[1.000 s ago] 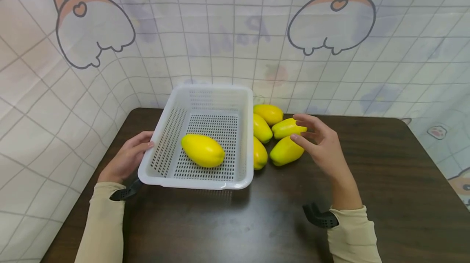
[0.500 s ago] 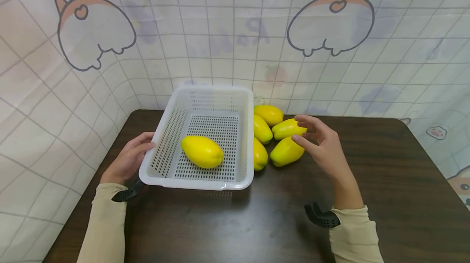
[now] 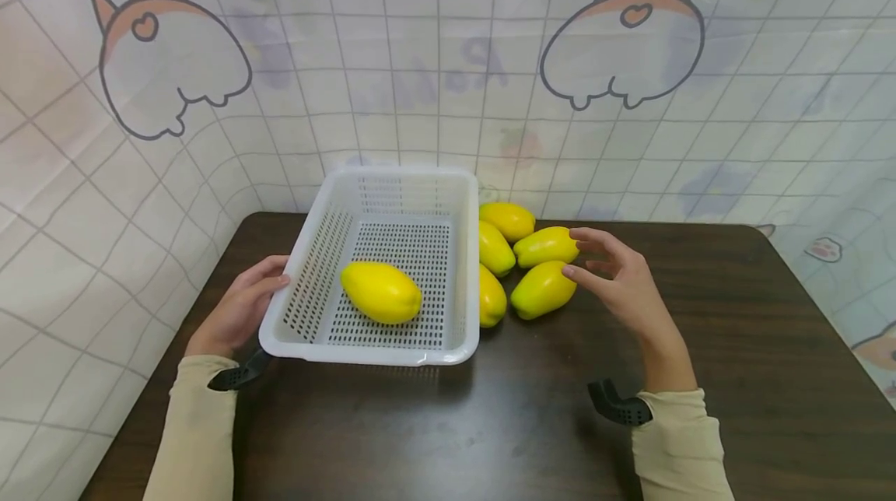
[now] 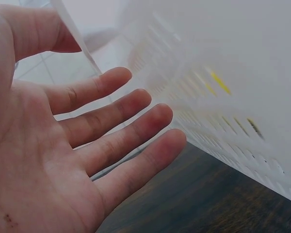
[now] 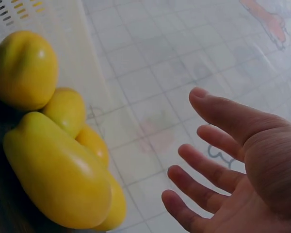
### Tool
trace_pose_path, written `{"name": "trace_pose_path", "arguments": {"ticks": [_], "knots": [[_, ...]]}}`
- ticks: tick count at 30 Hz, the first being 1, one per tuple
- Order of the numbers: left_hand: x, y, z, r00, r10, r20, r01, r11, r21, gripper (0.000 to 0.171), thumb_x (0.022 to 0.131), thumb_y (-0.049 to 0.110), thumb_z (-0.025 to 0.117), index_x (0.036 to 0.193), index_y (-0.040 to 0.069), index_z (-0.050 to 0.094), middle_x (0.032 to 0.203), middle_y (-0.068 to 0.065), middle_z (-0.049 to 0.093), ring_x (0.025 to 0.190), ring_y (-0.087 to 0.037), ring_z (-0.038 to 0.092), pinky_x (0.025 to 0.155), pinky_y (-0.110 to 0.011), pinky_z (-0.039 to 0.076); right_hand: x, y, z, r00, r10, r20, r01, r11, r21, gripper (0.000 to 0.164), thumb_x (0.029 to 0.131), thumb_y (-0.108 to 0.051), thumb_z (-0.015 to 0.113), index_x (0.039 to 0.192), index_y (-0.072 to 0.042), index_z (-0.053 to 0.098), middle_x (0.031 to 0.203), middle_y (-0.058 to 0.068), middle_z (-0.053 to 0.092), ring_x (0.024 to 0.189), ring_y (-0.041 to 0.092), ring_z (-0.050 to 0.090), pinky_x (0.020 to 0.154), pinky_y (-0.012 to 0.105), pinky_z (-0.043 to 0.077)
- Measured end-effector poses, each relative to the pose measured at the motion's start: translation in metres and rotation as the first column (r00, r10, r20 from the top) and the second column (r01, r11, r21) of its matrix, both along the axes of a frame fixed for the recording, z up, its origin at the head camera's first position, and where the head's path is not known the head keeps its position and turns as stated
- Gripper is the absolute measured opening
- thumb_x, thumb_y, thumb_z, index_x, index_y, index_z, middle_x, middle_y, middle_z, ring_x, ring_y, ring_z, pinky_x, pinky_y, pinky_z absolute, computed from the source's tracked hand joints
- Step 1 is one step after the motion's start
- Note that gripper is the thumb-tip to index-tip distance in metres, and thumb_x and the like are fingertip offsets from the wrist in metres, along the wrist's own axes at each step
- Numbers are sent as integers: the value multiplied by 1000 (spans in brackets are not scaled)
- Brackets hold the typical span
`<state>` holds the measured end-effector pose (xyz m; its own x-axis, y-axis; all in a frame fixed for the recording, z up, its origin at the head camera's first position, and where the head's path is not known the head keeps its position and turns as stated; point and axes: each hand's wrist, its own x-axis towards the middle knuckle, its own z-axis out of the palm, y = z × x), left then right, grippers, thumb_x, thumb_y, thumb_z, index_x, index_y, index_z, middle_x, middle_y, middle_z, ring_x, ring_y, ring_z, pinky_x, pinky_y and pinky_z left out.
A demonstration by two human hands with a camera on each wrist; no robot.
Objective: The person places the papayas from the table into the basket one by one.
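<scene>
A white perforated plastic basket (image 3: pixel 462 268) stands on the dark table, with one yellow papaya (image 3: pixel 381 292) lying inside it. At its left side my left hand (image 3: pixel 241 303) holds the rim, the thumb over the edge. In the left wrist view, the fingers (image 4: pixel 136 128) extend along the outside of the wall. To the right of the basket several yellow-green papayas (image 3: pixel 544 289) lie in a cluster, some partly hidden behind the basket. My right hand (image 3: pixel 619 283) hovers just right of them, fingers spread and slightly bent, holding nothing; the right wrist view shows a gap between it and the papayas.
The dark wooden tabletop (image 3: pixel 518 423) extends in front and to the right. A white grid-patterned curtain (image 3: pixel 434 81) with cartoon prints hangs close behind the table and along its left side. Black wrist mounts (image 3: pixel 619 408) sit at both cuffs.
My right hand has drawn slightly to the right, away from the papayas. The left hand stays at the basket rim; the whole view has shifted a little.
</scene>
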<state>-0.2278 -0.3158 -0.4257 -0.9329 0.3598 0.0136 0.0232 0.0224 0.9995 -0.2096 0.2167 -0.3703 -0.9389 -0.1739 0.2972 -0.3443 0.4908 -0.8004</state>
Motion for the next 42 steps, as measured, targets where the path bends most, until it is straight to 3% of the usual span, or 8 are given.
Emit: {"name": "trace_pose_path", "arguments": {"ticks": [3,11,19,25,29,31,36,42], "knots": [[-1,1,0,1000,0,0,0,1000,5,32,104,16,40,135,12,46,118,2,57,99,-12,65,83,-33,57,-1,2,-1,1000,-9,9,9,1000,20,48,90,-19,69,135,-20,53,139,11,53,122,13,51,95,21,46],[-1,0,-2,1000,-7,-4,7,999,35,30,104,14,39,133,13,47,117,2,57,99,-11,65,83,-33,56,1,4,2,1000,7,23,-7,1000,14,48,90,-18,68,135,-20,53,136,4,54,115,-4,49,94,19,47],[-2,-1,-4,1000,-23,10,22,997,70,30,104,13,38,133,13,47,117,2,59,99,-12,66,83,-34,57,-2,3,-7,999,-8,39,7,1000,30,46,90,-21,68,134,-18,54,137,10,55,120,16,52,93,19,47],[-2,0,-5,1000,-7,10,6,998,57,30,104,14,39,132,14,48,117,2,58,99,-12,65,82,-35,57,-7,5,-18,999,-7,52,4,998,67,47,90,-22,69,134,-16,53,135,10,56,119,20,52,94,28,49],[0,0,-4,1000,3,4,-3,999,51,30,104,15,39,132,14,48,118,2,58,99,-12,65,82,-35,57,-9,7,-24,997,-5,75,-1,997,79,49,90,-24,69,134,-12,52,136,12,56,122,29,51,94,23,47],[1,-1,-4,1000,4,4,-4,998,55,30,104,15,39,133,14,47,118,2,58,100,-12,65,83,-35,57,-10,7,-26,996,1,89,-8,997,83,51,90,-25,69,135,-11,51,136,12,55,124,30,51,95,25,47],[2,-2,-5,1000,-4,4,4,998,61,31,104,15,38,135,14,46,119,2,57,100,-12,65,84,-35,57,-14,8,-30,993,23,116,-32,997,75,53,90,-25,69,136,-9,50,139,14,53,127,32,48,100,51,45],[2,1,-4,1000,12,13,-12,1000,21,34,104,19,39,138,15,44,121,2,56,102,-14,65,85,-37,56,-15,9,-37,992,29,126,-40,996,85,54,89,-24,70,136,-6,50,139,15,52,125,35,48,100,54,44]]}}
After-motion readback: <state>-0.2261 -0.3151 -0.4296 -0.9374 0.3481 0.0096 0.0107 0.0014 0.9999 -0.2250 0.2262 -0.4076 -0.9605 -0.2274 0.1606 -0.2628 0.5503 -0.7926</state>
